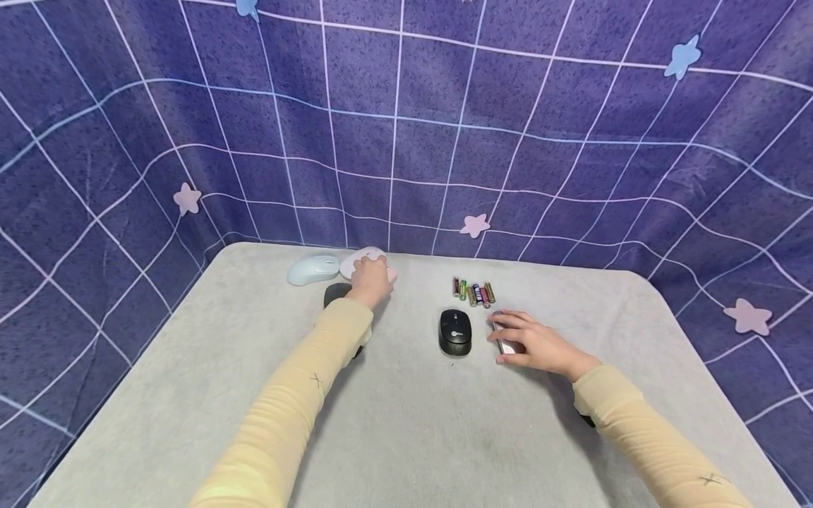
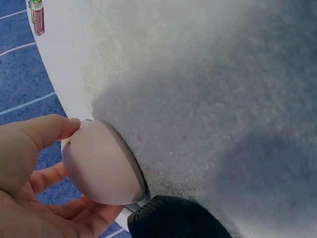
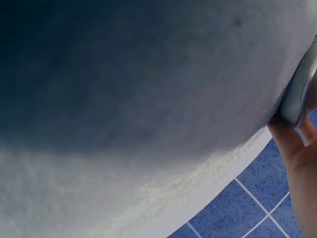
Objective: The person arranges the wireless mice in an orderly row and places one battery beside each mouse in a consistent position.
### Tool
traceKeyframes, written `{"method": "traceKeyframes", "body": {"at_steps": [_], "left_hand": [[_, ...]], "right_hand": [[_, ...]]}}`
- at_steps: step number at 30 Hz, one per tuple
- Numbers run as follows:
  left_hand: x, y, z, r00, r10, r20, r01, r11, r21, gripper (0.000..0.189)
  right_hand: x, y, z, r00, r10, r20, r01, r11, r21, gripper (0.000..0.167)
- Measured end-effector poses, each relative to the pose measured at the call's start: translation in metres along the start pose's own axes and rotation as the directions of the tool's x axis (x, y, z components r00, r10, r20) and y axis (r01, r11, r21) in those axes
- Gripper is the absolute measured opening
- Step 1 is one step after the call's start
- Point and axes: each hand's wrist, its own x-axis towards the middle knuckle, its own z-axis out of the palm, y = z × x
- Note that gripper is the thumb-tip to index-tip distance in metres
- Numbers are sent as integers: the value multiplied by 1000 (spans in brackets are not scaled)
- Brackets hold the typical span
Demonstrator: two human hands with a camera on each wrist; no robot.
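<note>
At the back left of the table, my left hand (image 1: 371, 281) holds a pale pink computer mouse (image 2: 101, 163), thumb on one side and fingers on the other. Next to it lie a light blue mouse (image 1: 312, 270) and a black mouse (image 1: 336, 292), the latter partly covered by my sleeve. Right of centre, my right hand (image 1: 536, 346) grips a white and grey mouse (image 1: 508, 346) by its sides; the fingers hide much of it. Between the hands sits another black mouse (image 1: 455, 331), apart from both.
Several small batteries (image 1: 473, 293) lie in a loose row behind the middle black mouse. The grey-white table (image 1: 406, 437) ends at a purple curtain (image 1: 419, 141) with a grid pattern and stars, along the back and sides.
</note>
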Motion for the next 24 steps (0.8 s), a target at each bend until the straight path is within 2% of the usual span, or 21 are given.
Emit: {"method": "traceKeyframes", "body": {"at_steps": [14, 24], "left_hand": [[3, -2, 2, 1000, -4, -7, 4, 1000, -4, 60], [-2, 0, -5, 1000, 4, 0, -4, 1000, -6, 61]], "right_hand": [[0, 1, 1, 1000, 0, -6, 0, 1000, -1, 39], [0, 2, 1, 1000, -8, -9, 8, 1000, -3, 40]]}}
